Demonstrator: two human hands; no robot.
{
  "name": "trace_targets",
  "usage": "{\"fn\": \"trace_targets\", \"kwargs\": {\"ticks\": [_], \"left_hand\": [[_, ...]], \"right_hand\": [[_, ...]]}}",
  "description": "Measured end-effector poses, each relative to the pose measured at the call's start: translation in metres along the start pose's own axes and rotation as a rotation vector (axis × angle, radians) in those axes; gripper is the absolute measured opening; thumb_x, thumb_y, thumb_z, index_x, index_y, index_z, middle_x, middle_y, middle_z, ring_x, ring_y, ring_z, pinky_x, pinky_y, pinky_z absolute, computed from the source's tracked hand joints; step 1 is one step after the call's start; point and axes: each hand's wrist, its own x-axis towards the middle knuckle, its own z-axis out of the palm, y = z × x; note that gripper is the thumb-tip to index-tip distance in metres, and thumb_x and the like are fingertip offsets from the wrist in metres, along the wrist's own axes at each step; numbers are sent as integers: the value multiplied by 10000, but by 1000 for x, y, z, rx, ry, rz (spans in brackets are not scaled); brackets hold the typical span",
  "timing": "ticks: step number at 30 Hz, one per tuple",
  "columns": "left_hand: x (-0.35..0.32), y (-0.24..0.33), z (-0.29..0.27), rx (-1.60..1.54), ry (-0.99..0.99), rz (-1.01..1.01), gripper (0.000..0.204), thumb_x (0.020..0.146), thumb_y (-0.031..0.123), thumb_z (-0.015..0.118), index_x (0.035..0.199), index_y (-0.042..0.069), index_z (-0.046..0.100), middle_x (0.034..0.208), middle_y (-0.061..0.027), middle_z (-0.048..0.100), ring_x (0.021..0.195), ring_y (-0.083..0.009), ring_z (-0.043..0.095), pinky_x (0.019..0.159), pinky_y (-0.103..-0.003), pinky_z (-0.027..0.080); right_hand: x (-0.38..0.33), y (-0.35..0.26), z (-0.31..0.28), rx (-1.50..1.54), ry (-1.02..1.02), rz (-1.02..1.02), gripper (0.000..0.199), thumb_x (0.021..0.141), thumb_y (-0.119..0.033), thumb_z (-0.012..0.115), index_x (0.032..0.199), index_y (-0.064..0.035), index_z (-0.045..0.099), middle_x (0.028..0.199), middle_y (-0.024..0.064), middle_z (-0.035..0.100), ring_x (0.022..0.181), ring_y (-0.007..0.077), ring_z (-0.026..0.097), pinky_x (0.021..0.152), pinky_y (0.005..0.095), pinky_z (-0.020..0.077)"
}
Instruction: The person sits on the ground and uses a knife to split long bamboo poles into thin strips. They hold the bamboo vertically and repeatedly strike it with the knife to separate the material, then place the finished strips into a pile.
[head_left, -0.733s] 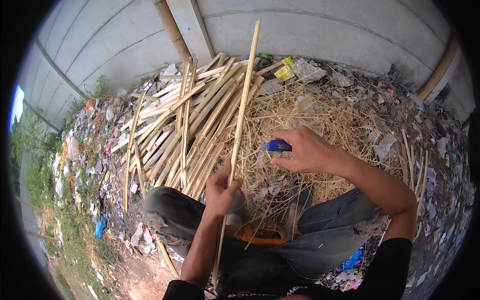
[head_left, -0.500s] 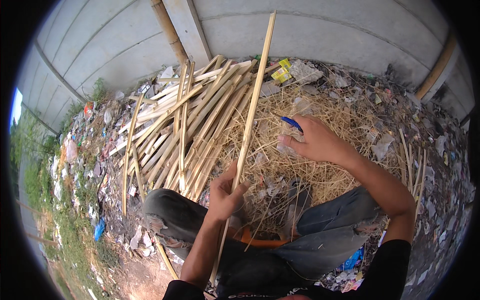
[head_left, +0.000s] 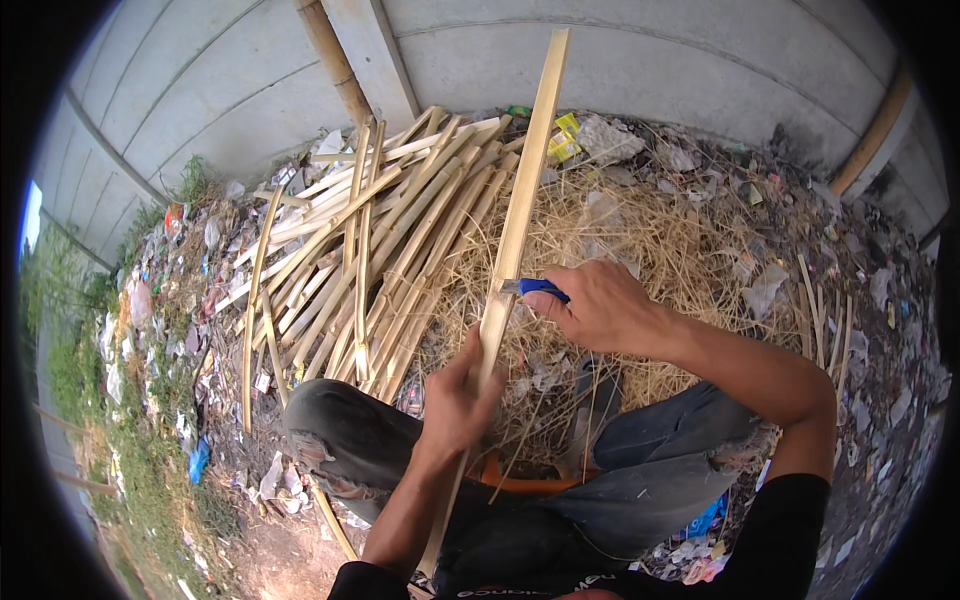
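A long split bamboo strip (head_left: 531,165) slants up from my lap toward the wall, its pale flat face showing. My left hand (head_left: 459,398) is closed round its lower part. In my right hand (head_left: 600,305) is a blue-handled utility knife (head_left: 540,290), gripped with the thumb along the handle. The blade lies against the strip, a little above my left hand. Curled bamboo shavings (head_left: 620,240) lie in a heap under and beyond my right hand. To the left of the strip is a pile of split bamboo strips (head_left: 400,235).
My bent knees (head_left: 350,420) frame the work. A concrete panel wall (head_left: 640,70) with a bamboo pole (head_left: 335,65) leaning on it stands ahead. Litter and a yellow packet (head_left: 564,140) cover the ground. Thin strips (head_left: 828,320) lie at the right.
My right hand has moved left and down, bringing the knife blade onto the bamboo strip. The strip has turned, so more of its flat face shows, and its top has shifted right.
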Motion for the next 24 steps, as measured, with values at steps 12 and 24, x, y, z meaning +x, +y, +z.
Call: {"fn": "trace_targets", "kwargs": {"ticks": [12, 24], "left_hand": [[-15, -17, -2, -49, -57, 11, 675, 907, 119, 729, 1437, -176, 434, 1381, -279, 601, 1324, -249, 540, 1130, -357, 385], [-18, -18, -3, -112, -126, -3, 690, 929, 119, 718, 1456, -189, 395, 1399, -205, 580, 1277, -202, 539, 1092, -324, 402]], "right_hand": [[8, 17, -1, -81, -84, 55, 510, 1042, -475, 502, 919, -9, 670, 638, 221, 636, 629, 417, 668, 637, 541, 508], [5, 27, -9, -71, 21, 13, 510, 1049, -471, 498, 848, -33, 663, 598, 184, 616, 571, 403, 635, 587, 514, 494]]}}
